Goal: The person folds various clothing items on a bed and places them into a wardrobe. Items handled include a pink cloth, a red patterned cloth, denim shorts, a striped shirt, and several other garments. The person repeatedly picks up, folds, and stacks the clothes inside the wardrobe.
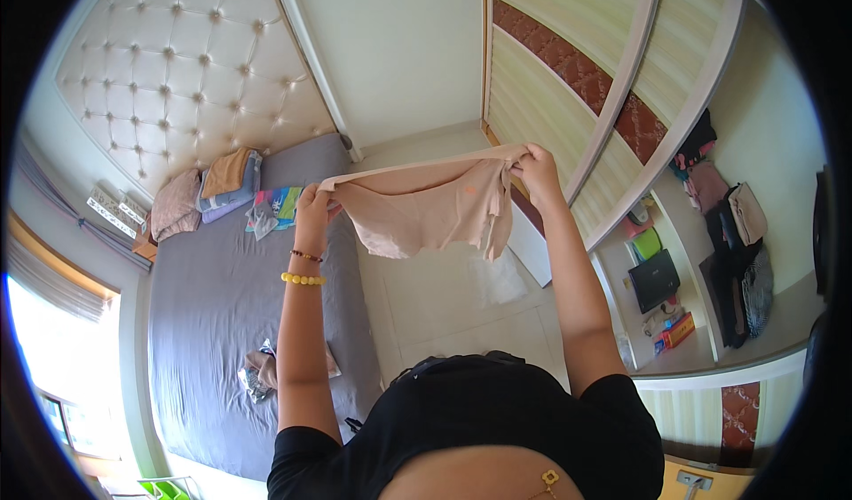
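Note:
A soft pale beige garment point(426, 209), with a band along its upper edge and a small orange mark, hangs stretched out in front of me above the floor. It looks like underpants or short shorts; I cannot tell which. My left hand point(312, 205) pinches its left upper corner. At the right upper corner, slightly higher, my right hand point(538, 173) grips the same band with fingers closed. The lower edge droops freely between my arms and looks wavy. Two bracelets point(303, 278) circle my left wrist.
On the left stands a bed point(213, 296) with a grey sheet, folded clothes point(231, 176) near its headboard and a crumpled garment point(260, 371) lower down. To the right, an open wardrobe point(697, 296) holds dark clothes and small boxes. A clear plastic bag point(501, 280) lies on the tiled floor.

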`<act>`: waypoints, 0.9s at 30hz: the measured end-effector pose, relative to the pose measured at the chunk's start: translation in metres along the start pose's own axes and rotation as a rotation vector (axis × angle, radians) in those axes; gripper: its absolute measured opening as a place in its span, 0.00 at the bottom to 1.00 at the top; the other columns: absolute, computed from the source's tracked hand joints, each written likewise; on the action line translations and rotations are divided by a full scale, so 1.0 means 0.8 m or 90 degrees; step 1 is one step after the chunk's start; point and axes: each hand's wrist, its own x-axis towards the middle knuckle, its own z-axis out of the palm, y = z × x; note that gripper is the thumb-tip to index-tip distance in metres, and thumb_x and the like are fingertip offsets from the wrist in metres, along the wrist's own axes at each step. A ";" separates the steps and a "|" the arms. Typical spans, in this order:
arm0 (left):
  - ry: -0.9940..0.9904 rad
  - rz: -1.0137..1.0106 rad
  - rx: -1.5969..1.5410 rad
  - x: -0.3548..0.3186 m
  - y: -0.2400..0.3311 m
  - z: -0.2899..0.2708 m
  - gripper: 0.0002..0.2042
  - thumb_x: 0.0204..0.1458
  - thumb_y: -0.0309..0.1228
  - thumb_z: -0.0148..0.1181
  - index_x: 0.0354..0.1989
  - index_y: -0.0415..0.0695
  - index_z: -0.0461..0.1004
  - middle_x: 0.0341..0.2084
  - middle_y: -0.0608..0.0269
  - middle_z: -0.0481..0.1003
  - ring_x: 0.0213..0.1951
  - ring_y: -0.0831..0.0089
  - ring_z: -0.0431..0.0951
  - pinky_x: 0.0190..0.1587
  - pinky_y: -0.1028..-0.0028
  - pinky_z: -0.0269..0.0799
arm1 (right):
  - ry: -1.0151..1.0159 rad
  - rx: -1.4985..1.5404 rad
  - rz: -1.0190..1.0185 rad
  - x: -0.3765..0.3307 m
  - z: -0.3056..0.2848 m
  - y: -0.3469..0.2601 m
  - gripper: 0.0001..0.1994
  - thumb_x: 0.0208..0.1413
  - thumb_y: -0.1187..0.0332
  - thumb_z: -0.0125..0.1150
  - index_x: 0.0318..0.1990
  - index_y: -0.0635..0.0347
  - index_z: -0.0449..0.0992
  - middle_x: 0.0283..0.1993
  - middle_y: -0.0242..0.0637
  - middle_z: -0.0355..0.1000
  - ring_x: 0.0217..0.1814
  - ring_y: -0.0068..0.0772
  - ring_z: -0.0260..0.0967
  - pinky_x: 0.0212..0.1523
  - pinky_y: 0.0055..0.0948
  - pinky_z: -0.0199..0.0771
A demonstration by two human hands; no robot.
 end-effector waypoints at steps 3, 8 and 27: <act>-0.085 0.037 -0.034 0.015 0.007 0.005 0.03 0.54 0.25 0.51 0.33 0.44 0.72 0.32 0.68 0.74 0.35 0.79 0.73 0.41 0.77 0.70 | -0.006 0.154 0.028 -0.004 0.010 -0.022 0.10 0.57 0.79 0.41 0.40 0.70 0.72 0.36 0.41 0.73 0.36 0.31 0.72 0.40 0.28 0.74; -0.153 0.031 -0.156 0.029 0.025 0.034 0.02 0.51 0.22 0.53 0.31 0.42 0.71 0.31 0.68 0.73 0.36 0.79 0.72 0.39 0.79 0.69 | -0.063 0.343 0.094 0.004 0.003 -0.034 0.09 0.57 0.79 0.42 0.39 0.66 0.71 0.36 0.38 0.72 0.36 0.30 0.71 0.41 0.28 0.73; -0.437 -0.052 -0.195 0.046 0.031 0.124 0.13 0.59 0.22 0.41 0.52 0.36 0.63 0.47 0.60 0.71 0.46 0.72 0.73 0.50 0.72 0.70 | -0.256 0.212 0.049 -0.028 -0.042 -0.127 0.07 0.58 0.74 0.47 0.38 0.58 0.73 0.34 0.27 0.70 0.37 0.19 0.68 0.39 0.24 0.71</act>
